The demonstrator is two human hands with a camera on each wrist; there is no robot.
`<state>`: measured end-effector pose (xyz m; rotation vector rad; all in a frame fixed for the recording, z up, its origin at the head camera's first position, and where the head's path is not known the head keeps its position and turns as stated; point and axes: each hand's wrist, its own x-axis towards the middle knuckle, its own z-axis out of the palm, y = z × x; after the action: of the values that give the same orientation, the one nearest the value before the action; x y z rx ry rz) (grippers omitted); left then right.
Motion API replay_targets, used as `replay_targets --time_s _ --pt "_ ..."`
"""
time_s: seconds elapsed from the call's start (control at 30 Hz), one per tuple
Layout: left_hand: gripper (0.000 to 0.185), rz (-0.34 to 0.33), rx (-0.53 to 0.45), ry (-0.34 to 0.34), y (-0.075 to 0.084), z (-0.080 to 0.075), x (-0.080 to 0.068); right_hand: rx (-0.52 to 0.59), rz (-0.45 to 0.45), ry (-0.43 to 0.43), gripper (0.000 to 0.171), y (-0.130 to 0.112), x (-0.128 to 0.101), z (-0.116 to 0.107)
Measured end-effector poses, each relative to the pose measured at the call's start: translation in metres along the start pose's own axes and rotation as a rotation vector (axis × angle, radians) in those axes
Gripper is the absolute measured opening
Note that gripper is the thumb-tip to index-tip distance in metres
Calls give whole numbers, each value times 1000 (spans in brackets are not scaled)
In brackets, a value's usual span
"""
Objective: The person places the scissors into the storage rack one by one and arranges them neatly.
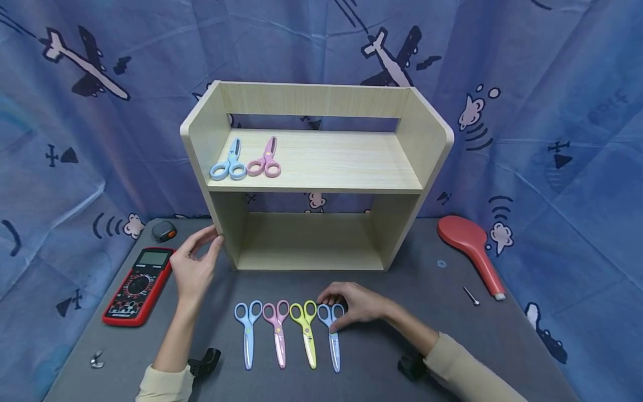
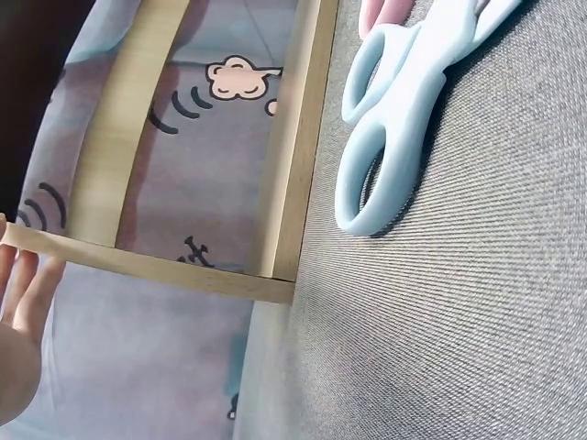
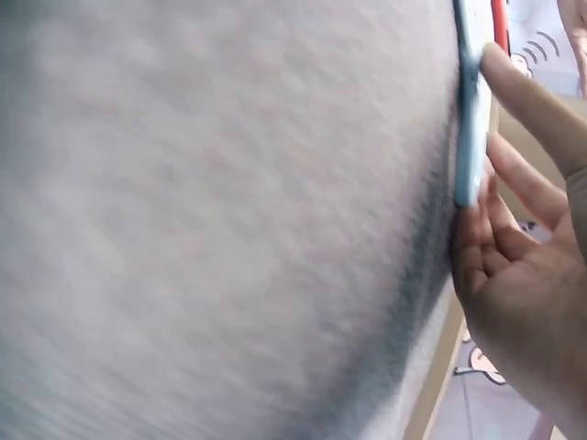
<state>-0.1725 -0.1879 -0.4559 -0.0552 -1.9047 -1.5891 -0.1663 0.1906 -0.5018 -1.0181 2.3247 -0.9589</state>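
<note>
On the grey table lies a row of scissors: blue scissors (image 1: 248, 335), pink scissors (image 1: 277, 335), yellow scissors (image 1: 307, 335) and, at the right end, a second blue pair (image 1: 331, 340). My right hand (image 1: 359, 304) holds that right-end pair by its handles, thumb near the pivot and fingers around the loops. The right wrist view shows this blue pair (image 3: 471, 137) edge-on under the thumb. My left hand (image 1: 196, 268) grips the front edge of the left side panel of a pale wooden shelf (image 1: 316, 184). Blue scissors (image 1: 234, 162) and pink scissors (image 1: 266, 159) stand on the upper board at left.
A red multimeter (image 1: 138, 287) and a small tape measure (image 1: 163, 230) lie at left, with a small metal piece (image 1: 97, 360) nearer the front. At right are a red paddle-shaped object (image 1: 469, 245), a washer (image 1: 441, 263) and a screw (image 1: 471, 296). A patterned blue curtain (image 1: 552, 111) hangs behind.
</note>
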Motion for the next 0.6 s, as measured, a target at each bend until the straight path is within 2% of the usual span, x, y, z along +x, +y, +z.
replay_targets --time_s 0.23,0.6 --pt "31 2 12 -3 -1 0 0 -28 -10 -113 65 1 -1 -10" --pt "32 -3 7 -3 -1 0 0 -84 -6 -123 63 -2 0 -13"
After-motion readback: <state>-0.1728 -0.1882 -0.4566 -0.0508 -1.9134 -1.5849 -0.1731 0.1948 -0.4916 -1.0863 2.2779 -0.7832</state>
